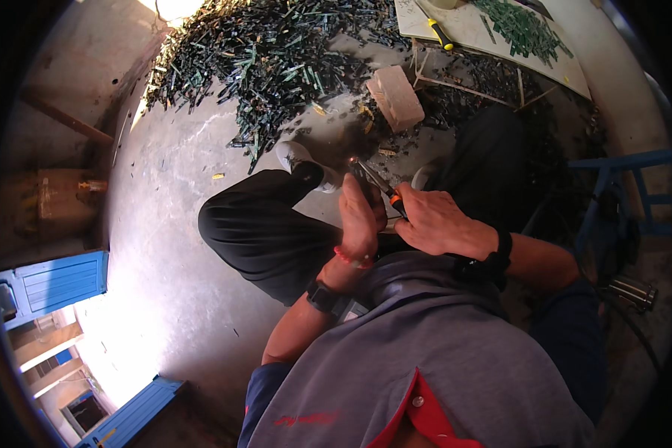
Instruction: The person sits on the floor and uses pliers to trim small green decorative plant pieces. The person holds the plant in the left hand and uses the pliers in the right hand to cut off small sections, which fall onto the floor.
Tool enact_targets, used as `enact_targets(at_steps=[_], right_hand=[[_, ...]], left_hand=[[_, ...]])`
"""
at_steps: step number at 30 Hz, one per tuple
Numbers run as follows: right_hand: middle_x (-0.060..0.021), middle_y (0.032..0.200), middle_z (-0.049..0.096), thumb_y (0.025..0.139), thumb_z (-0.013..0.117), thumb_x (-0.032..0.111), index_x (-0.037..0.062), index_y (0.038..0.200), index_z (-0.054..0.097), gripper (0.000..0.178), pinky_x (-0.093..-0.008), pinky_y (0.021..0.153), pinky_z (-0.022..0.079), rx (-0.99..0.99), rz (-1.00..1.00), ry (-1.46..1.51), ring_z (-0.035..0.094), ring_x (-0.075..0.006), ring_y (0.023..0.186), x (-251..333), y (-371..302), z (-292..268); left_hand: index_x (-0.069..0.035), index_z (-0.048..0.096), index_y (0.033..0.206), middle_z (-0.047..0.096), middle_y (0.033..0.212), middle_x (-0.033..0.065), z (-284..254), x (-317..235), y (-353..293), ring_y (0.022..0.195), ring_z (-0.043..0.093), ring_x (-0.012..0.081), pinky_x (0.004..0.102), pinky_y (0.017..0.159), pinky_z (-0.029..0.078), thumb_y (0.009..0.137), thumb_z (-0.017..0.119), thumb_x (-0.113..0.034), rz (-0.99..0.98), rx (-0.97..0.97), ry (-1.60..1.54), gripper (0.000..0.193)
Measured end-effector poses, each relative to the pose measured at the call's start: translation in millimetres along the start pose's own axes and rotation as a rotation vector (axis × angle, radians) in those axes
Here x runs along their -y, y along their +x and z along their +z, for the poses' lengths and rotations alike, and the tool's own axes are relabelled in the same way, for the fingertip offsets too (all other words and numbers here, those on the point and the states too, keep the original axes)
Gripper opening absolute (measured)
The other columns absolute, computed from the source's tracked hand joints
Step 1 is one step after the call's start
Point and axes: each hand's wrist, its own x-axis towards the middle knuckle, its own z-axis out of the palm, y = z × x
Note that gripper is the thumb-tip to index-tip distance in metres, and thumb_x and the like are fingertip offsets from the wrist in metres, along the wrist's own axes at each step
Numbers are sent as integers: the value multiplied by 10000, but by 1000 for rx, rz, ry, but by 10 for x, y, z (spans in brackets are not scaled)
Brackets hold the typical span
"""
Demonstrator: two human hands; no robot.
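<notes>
My right hand (440, 220) is closed around a screwdriver (396, 200) with an orange and black handle. Its metal shaft slants up and to the left, past the fingers of my left hand (358, 220). That hand is closed on a dark, narrow piece (361, 179), which lies along the shaft; its exact kind is too dim to make out. Both hands are close together above my lap, between my bent knees. The left palm hides part of the dark piece.
Beyond my feet lies a large heap of dark and green strips (291, 60). A pinkish brick (396, 98) stands near a low white table (575, 78), which bears green strips (526, 30) and a yellow-black screwdriver (440, 35). To the right is a blue frame (627, 160).
</notes>
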Motion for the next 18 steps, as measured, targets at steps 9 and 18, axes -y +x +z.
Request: enact_targets(at_steps=[9,18], right_hand=[[-290,823,587,794,555,112,-60,1006,422,304,-482,711,465,-44,-32,241,596,-464,831,-13,6,105],[-276,891,589,801,551,74,-44,1073,461,310,-452,713,462,-73,0,491,598,-438,861,-73,20,232]], left_hand=[[-98,459,678,425,525,-17,13,8,-14,420,361,94,266,396,251,1032,258,-530,241,9,117,594],[-76,476,688,452,552,-15,-4,115,62,476,388,95,275,444,285,1047,258,-491,302,-56,166,591]])
